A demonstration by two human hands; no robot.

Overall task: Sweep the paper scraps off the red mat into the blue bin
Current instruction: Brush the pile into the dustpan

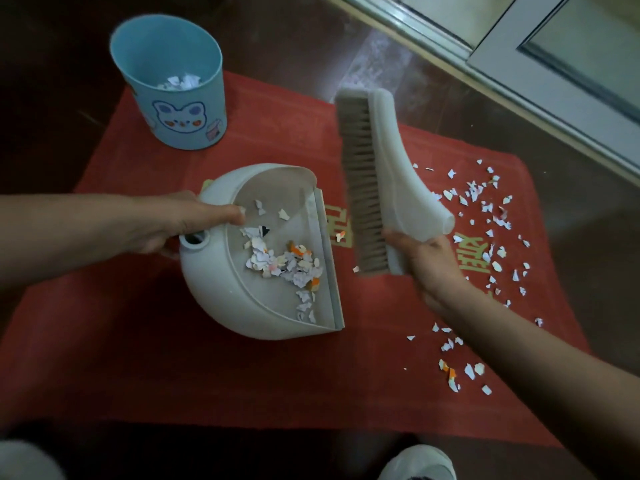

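The left hand is gripping the loaded dustpan mid-frame; the right hand is clutching the brush. Scraps are lying on the red mat at right. Tilting the dustpan toward the blue bin, upper left, risks spilling.

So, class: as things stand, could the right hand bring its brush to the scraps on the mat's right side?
Probably yes: the right hand grips the brush just left of the loose scraps, with nothing lying between them.
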